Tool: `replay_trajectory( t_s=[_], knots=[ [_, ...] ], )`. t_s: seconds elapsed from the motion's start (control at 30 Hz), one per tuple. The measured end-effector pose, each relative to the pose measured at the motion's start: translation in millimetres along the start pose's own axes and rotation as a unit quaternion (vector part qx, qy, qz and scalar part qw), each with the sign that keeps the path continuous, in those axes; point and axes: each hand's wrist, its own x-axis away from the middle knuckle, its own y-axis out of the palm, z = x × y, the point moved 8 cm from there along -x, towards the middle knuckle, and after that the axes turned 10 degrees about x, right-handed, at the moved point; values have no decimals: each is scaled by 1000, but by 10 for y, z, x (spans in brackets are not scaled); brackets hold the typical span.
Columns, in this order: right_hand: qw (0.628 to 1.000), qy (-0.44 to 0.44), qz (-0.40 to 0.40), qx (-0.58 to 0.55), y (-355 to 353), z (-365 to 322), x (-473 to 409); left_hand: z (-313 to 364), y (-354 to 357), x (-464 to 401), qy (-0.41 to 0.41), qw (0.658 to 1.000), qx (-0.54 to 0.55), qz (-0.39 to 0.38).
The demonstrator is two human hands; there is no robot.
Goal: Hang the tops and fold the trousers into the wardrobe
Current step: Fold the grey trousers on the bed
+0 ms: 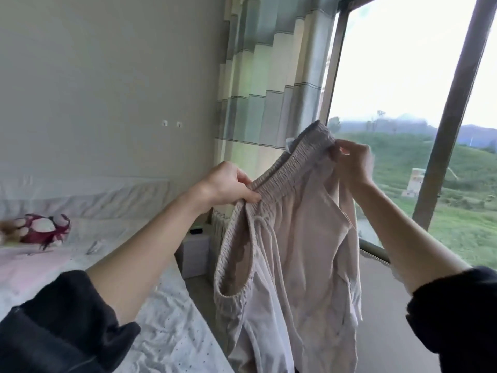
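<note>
A pair of pale beige trousers (295, 265) with an elastic waistband and a drawstring hangs in the air in front of me, its legs dropping out of view at the bottom. My left hand (228, 185) pinches the near end of the waistband between thumb and fingers. My right hand (353, 162) grips the far end of the waistband, held higher, so the band slants up to the right. The wardrobe is not in view.
A bed (166, 327) with a light crumpled sheet lies to the left, a red and white plush toy (44, 230) on it. A small white bedside table (195, 254) stands by the striped curtain (269, 90). A large window (403, 103) fills the right.
</note>
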Motion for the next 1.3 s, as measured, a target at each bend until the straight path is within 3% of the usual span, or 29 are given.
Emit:
replay_trajectory(
  t_s=[0.23,0.33,0.5,0.67,0.83,0.97,1.07,1.13,1.23,1.3],
  knots=[
    [978,-26,-207,24,1773,-262,1001,-1709,-602,733,-178,984,16,3],
    [953,-19,-299,45,2660,-515,1740,-2562,-1025,1266,-265,964,4,16],
    [922,-49,-382,31,3902,-1345,2867,-3754,-1980,2168,-382,921,29,69],
    [899,-69,-432,33,4994,-2120,3771,-4667,-2957,2811,-420,898,-12,129],
    [869,-108,-483,-2,6112,-2609,4459,-5496,-3752,3015,-377,866,-170,280],
    [807,-139,-573,34,6467,-2198,5493,-6347,-3305,3491,-434,862,-190,182],
    [760,-132,-632,74,6354,-1532,6335,-6811,-2607,4013,-470,861,-164,104],
    [732,-137,-661,88,6167,-1127,6834,-7036,-2150,4276,-487,849,-202,16],
    [713,-193,-666,106,5876,-676,7332,-7219,-1630,4523,-495,828,-252,-77],
    [716,-214,-651,135,5733,-400,7456,-7297,-1405,4694,-511,821,-239,-87]
  ],
)
